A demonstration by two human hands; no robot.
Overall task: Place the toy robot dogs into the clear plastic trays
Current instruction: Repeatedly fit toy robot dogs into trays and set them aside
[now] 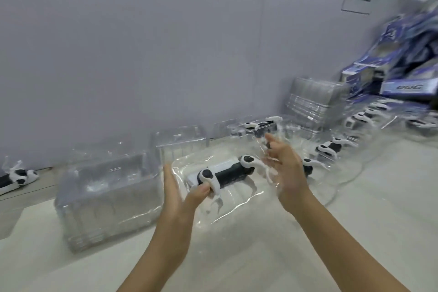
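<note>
L hand (pixel 180 193) stands edge-on at left rim of clear tray (pixel 237 206), fingers straight, thumb hooked over white front leg of toy robot dog (pixel 227 174). Dog lies inside tray, on table (pixel 260 256). R hand (pixel 288 170), blurred, fingers spread & loose, at tray's right end. Other dogs (pixel 329 147) just beyond R hand.

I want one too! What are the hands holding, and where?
Left hand grips the toy robot dog by its near white leg; right hand looks open.
</note>
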